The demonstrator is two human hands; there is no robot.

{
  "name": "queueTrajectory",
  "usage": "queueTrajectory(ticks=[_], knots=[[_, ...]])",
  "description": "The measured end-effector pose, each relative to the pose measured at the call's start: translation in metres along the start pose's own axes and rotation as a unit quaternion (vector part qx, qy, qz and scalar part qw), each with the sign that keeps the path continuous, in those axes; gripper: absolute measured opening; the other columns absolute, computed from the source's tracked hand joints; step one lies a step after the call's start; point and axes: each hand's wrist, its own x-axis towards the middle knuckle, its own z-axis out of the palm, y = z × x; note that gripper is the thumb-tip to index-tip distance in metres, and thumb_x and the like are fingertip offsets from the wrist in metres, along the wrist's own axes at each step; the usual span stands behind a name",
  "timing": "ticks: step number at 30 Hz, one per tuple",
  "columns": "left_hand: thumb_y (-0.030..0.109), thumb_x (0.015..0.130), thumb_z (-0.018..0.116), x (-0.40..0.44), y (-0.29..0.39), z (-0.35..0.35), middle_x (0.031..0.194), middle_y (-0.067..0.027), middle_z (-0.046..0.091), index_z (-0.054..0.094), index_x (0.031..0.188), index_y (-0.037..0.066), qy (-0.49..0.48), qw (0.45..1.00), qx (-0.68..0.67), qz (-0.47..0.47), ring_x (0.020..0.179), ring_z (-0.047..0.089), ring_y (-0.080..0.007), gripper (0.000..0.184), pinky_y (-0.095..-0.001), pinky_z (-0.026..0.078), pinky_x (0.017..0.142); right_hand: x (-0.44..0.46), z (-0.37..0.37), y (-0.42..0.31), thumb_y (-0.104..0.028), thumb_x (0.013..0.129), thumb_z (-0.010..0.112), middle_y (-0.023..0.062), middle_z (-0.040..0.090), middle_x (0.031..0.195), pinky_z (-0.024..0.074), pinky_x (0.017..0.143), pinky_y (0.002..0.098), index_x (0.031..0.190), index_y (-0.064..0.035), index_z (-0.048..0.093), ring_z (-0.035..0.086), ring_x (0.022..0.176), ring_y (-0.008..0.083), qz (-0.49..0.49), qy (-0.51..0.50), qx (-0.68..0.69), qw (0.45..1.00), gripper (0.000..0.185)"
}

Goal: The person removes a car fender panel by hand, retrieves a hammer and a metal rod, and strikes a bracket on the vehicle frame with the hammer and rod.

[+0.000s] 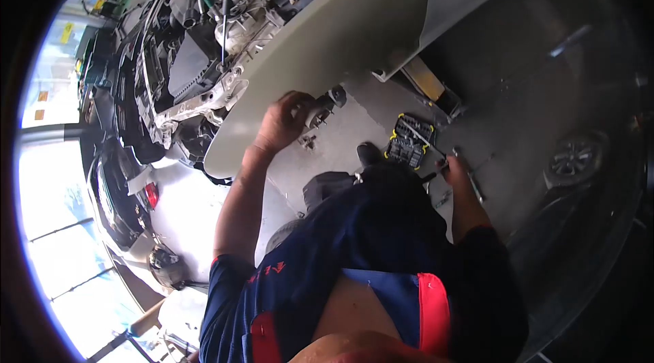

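Observation:
My left hand is raised at the edge of a pale grey-green car body panel, its fingers curled; whether anything is between them is hidden. Just right of it a dark part with small metal studs shows. Lower on the right, my right hand is closed round a long thin metal tool with a dark handle. Beyond that tool, an open tool case with yellow corners lies on the floor.
Exposed car front parts stand at the upper left, beside a black bumper. A yellow-topped stand is under the panel. More tools lie on the floor near my right hand. A wheel shows at the far right.

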Motion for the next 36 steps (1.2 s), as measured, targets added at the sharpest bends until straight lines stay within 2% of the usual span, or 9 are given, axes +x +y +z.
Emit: queueTrajectory(ticks=[2,5,12,17,26,28,29,30,36], knots=[[0.0,0.094,0.06,0.016,-0.02,-0.018,0.109,-0.0166,0.073,0.071,0.111,0.002,0.041,0.999,0.025,0.023,0.098,0.072,-0.0323,0.02,-0.0374,0.058,0.084,0.018,0.025,-0.01,-0.011,0.097,0.062,0.0132,0.068,0.091,0.059,0.072,0.0373,0.103,0.0011,0.064,0.068,0.079,0.023,0.092,0.041,0.187,0.977,0.013],[0.002,0.092,0.061,0.058,-0.061,-0.044,0.115,-0.0147,0.071,0.069,0.117,0.005,0.056,0.99,0.091,0.094,0.108,0.068,-0.0335,0.026,-0.041,0.055,0.093,0.027,0.046,-0.034,-0.013,0.099,0.06,0.0152,0.068,0.096,0.0599,0.07,0.0389,0.11,0.0041,0.065,0.068,0.078,0.0252,0.385,0.144,0.658,0.631,0.021],[0.018,0.089,0.067,0.196,-0.109,-0.037,0.117,-0.023,0.065,0.06,0.131,-0.002,0.103,0.9,0.258,0.336,0.108,0.06,-0.046,0.047,-0.055,0.049,0.094,-0.063,0.054,-0.114,-0.009,0.091,0.061,0.0087,0.058,0.088,0.0588,0.062,0.0366,0.099,-0.0019,0.06,0.061,0.072,0.021,0.482,0.179,0.529,0.676,0.01],[0.039,0.092,0.064,0.249,-0.16,-0.007,0.126,-0.0266,0.062,0.058,0.136,0.005,0.057,0.898,0.367,0.235,0.118,0.056,-0.0485,0.056,-0.0586,0.045,0.101,-0.141,0.125,-0.093,-0.005,0.089,0.056,0.0082,0.056,0.085,0.0535,0.053,0.0364,0.091,-0.0047,0.057,0.057,0.067,0.0195,0.539,0.173,0.493,0.661,0.003],[0.06,0.097,0.054,0.296,-0.195,-0.003,0.143,-0.0232,0.052,0.05,0.138,0.004,0.022,0.843,0.527,0.105,0.14,0.041,-0.0437,0.07,-0.058,0.034,0.116,-0.185,0.257,-0.028,-0.018,0.094,0.066,0.007,0.067,0.091,0.0565,0.068,0.0436,0.108,-0.0086,0.068,0.066,0.08,0.0227,0.658,0.174,0.51,0.525,0.017],[0.061,0.098,0.053,0.306,-0.222,-0.013,0.138,-0.026,0.053,0.043,0.14,0.001,0.01,0.79,0.599,0.128,0.132,0.048,-0.0459,0.074,-0.0594,0.042,0.107,-0.192,0.342,0.062,-0.017,0.087,0.068,0.007,0.072,0.104,0.0573,0.077,0.0401,0.102,-0.0126,0.074,0.07,0.09,0.0224,0.466,-0.264,0.086,0.84,0.017],[0.06,0.098,0.053,0.315,-0.242,-0.023,0.134,-0.0281,0.054,0.041,0.142,0.0,-0.014,0.76,0.635,0.136,0.124,0.054,-0.0481,0.075,-0.0603,0.047,0.1,-0.195,0.382,0.106,-0.016,0.083,0.069,0.007,0.075,0.11,0.0577,0.081,0.0384,0.099,-0.0146,0.077,0.071,0.095,0.0223,0.317,-0.332,-0.113,0.881,0.018],[0.06,0.099,0.054,0.306,-0.221,-0.02,0.133,-0.0308,0.054,0.042,0.142,-0.003,-0.012,0.79,0.599,0.131,0.123,0.054,-0.0491,0.077,-0.0609,0.047,0.1,-0.175,0.427,0.13,-0.017,0.088,0.061,0.0205,0.074,0.116,0.057,0.095,0.0455,0.105,-0.0016,0.078,0.072,0.109,0.0355,0.398,-0.189,-0.032,0.897,0.029],[0.048,0.105,0.054,0.293,-0.183,-0.023,0.114,-0.0362,0.059,0.055,0.125,-0.014,-0.022,0.851,0.477,0.221,0.104,0.057,-0.0519,0.066,-0.0598,0.045,0.094,-0.116,0.412,0.174,-0.013,0.092,0.051,0.0269,0.063,0.135,0.0487,0.11,0.0466,0.129,-0.0085,0.069,0.061,0.127,0.0422,0.615,0.118,0.256,0.736,0.041]])
